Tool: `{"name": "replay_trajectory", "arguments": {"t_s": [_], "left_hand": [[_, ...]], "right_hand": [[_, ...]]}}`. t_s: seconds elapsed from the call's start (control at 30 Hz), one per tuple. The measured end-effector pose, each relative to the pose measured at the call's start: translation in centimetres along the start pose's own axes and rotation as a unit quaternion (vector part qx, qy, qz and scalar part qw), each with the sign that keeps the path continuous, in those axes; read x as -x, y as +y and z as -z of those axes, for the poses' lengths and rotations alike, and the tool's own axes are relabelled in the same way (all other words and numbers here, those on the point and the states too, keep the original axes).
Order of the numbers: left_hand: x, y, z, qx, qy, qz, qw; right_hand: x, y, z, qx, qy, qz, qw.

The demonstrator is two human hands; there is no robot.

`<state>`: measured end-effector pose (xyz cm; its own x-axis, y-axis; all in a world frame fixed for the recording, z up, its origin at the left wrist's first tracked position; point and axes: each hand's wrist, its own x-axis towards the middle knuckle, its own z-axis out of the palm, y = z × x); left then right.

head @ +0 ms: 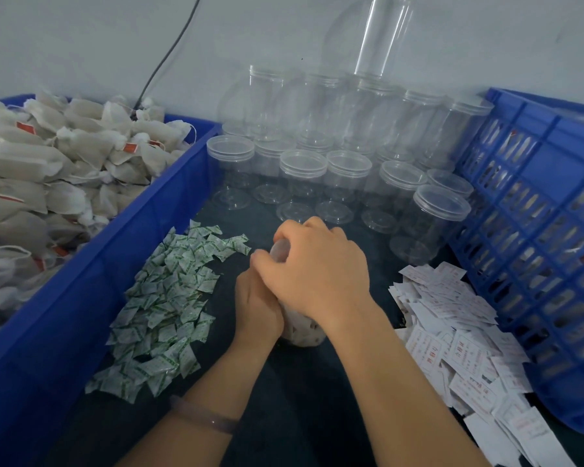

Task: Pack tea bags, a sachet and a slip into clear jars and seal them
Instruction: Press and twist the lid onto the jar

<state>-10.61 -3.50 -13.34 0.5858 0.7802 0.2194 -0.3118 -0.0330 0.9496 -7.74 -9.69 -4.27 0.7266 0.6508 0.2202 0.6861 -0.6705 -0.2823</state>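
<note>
1. Left hand (257, 308) wrapped around the side of a filled jar (303, 333) at centre, on the dark table (317, 399); a pale bangle (203, 416) on that wrist.
2. Right hand (317, 267) clamped over the jar's top, fingers curled on it — lid itself hidden.
3. Tea bags visible through the jar's lower wall.
4. Left: blue bin (115, 264) heaped with tea bags (41, 170).
5. Just right of the bin, a spread of green-and-white sachets (164, 308).
6. Near right: pile of white slips (459, 348), against a blue slotted crate (536, 230).
7. Far centre: empty clear jars (334, 163) — stacked in rows against the wall.
</note>
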Motion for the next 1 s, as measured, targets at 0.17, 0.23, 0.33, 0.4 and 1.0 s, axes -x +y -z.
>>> {"name": "replay_trajectory", "arguments": {"t_s": [0.17,0.23,0.33,0.4,1.0], "left_hand": [[-0.2,-0.2,0.1,-0.026,-0.005,0.014,1.0],[-0.5,-0.4,0.4,-0.022,-0.018,0.019,0.999],[-0.7,-0.3,0.5,0.012,-0.035,0.012,0.999],[-0.3,0.0,0.2,0.023,-0.012,0.001,1.0],[-1.0,-0.3,0.3,0.088,-0.072,0.034,0.993]], "right_hand": [[0.3,0.2,0.4,0.032,-0.06,-0.003,0.998],[0.5,1.4,1.5,0.035,-0.138,0.054,0.988],[0.5,3.4,4.0,-0.084,-0.241,0.082,0.963],[0.5,3.8,4.4,-0.122,-0.202,0.065,0.97],[-0.5,3.3,4.1,-0.146,-0.171,0.12,0.967]]}}
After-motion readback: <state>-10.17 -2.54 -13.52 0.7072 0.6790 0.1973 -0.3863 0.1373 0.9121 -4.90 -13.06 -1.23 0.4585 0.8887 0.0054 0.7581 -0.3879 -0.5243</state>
